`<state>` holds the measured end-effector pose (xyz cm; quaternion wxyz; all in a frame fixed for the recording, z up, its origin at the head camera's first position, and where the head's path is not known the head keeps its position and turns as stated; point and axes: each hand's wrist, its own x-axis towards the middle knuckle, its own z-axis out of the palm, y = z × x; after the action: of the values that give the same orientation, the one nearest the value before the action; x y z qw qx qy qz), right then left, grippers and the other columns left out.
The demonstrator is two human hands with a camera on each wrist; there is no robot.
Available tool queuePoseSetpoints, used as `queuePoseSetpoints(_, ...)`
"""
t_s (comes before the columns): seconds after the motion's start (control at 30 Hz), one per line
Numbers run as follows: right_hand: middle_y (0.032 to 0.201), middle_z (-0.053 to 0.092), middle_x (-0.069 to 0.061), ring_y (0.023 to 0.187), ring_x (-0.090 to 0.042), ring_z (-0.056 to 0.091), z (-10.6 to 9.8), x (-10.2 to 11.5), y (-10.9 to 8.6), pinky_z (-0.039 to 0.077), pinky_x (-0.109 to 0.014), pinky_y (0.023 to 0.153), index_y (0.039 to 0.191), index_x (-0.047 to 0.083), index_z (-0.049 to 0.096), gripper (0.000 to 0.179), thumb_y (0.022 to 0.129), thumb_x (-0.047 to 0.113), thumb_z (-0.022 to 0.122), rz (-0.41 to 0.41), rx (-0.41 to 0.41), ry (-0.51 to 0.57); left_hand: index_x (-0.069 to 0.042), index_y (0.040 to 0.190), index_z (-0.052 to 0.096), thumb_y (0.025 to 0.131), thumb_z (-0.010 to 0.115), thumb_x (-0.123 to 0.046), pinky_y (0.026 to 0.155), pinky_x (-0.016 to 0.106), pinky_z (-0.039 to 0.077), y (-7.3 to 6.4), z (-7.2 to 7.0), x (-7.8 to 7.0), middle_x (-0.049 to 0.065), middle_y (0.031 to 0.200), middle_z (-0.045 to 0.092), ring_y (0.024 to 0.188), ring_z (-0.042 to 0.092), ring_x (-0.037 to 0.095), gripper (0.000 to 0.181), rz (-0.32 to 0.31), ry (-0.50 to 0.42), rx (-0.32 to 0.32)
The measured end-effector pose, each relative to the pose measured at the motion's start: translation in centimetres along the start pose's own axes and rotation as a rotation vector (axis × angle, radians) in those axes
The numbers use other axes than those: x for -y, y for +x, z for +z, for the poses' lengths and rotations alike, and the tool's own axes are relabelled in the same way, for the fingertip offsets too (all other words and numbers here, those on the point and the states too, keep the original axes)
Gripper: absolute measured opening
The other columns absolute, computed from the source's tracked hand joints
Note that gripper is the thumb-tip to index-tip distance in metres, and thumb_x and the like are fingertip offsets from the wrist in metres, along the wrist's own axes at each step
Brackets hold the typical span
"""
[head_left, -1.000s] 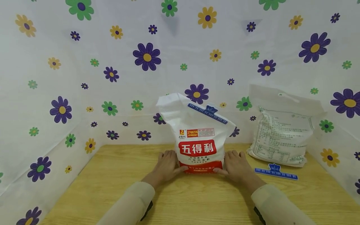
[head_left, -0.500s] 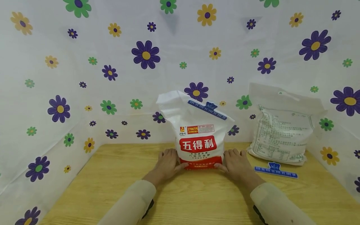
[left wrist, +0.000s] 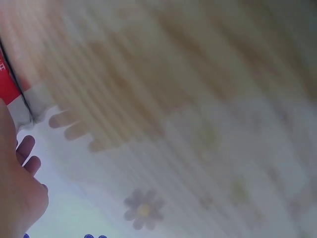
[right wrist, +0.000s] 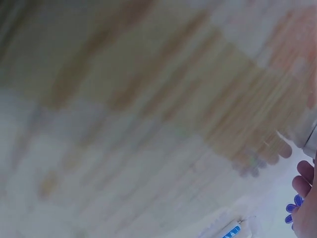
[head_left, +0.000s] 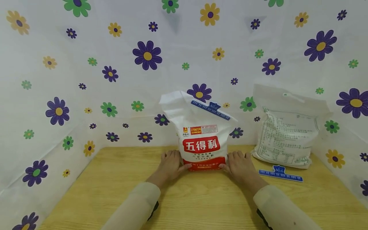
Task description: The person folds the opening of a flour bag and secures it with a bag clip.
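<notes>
A white backdrop sheet printed with purple, yellow and green flowers (head_left: 120, 107) lines the left side, rear and right side of the yellow wood-grain surface (head_left: 115, 185). The left hand (head_left: 169, 166) grips the lower left side of a filled white bag with red labels (head_left: 200, 135), thumb across its front. The bag stands on the surface, between the hands. A long blue clip with a piano-key pattern (head_left: 210, 109) lies across the bag's upper right part, slanting down rightward. The right hand (head_left: 241, 165) grips the lower right side, thumb also on the front. Farther right, a matching loose blue clip (head_left: 280, 174) lies flat, just in front of a filled white bag with green print (head_left: 287, 135), which leans against the backdrop sheet.
</notes>
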<state>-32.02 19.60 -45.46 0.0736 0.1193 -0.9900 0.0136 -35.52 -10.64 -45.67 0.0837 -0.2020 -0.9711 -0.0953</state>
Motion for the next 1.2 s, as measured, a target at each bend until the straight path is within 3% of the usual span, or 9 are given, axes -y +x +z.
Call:
queuePoseSetpoints(0.47,0.129,0.058,-0.015,0.118,-0.034,0.050,0.2,-0.1,1.1,0.035,-0.059,0.102,0.131,0.004,0.051,0.075,0.099,0.068,0.030,0.013,0.006,-0.060,-0.003,0.138,0.044,0.091,0.044,-0.074,0.106,0.053,0.028,0.7,0.2,-0.3,0.017,0.134,0.056,0.123,0.047,0.035,0.085,-0.059,0.035,-0.009)
queuePoseSetpoints(1.0,0.114,0.060,-0.014,0.106,-0.033,0.051,0.6,-0.5,2.3,0.038,-0.056,0.096,0.125,0.004,0.052,0.064,0.099,0.062,0.043,0.048,0.000,-0.073,-0.003,0.141,0.040,0.095,0.035,-0.072,0.110,0.054,0.026,1.7,0.8,-1.2,0.015,0.133,0.053,0.126,0.043,0.032,0.083,-0.117,0.117,0.000)
queuePoseSetpoints(1.2,0.119,0.060,-0.015,0.111,-0.034,0.051,0.4,-0.3,2.7,0.037,-0.058,0.099,0.129,0.004,0.052,0.066,0.099,0.062,0.041,0.056,-0.005,-0.068,-0.002,0.141,0.040,0.097,0.032,-0.070,0.111,0.053,0.027,2.2,1.0,-1.3,0.014,0.133,0.051,0.127,0.042,0.031,0.082,-0.149,0.172,0.004)
